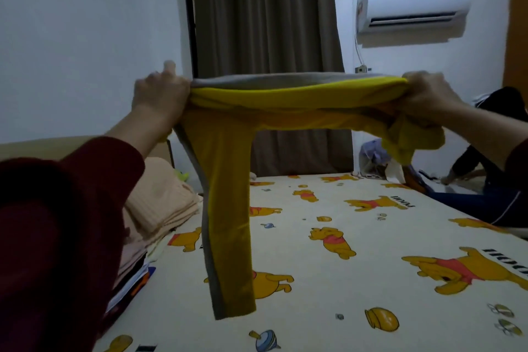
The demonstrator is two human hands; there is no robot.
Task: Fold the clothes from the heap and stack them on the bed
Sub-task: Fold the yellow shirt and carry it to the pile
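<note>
— Where is the garment now?

— Both hands hold the yellow garment (228, 194) stretched in the air above the bed (371, 280): the left hand (160, 91) grips one end, the right hand (428, 100) clenches the bunched other end. One leg or sleeve hangs toward the bed.

— How far along?

— This piece isn't folded yet. Left of the garment lies a peach stack (160, 208), seemingly folded already; the heap itself I can't make out.

The bed (328, 280) has a cream sheet with yellow bears and honey pots on it. A pile of folded peach clothes (163, 206) lies on its left side. Some dark, white and orange things (134, 280) lie just under that pile.
</note>
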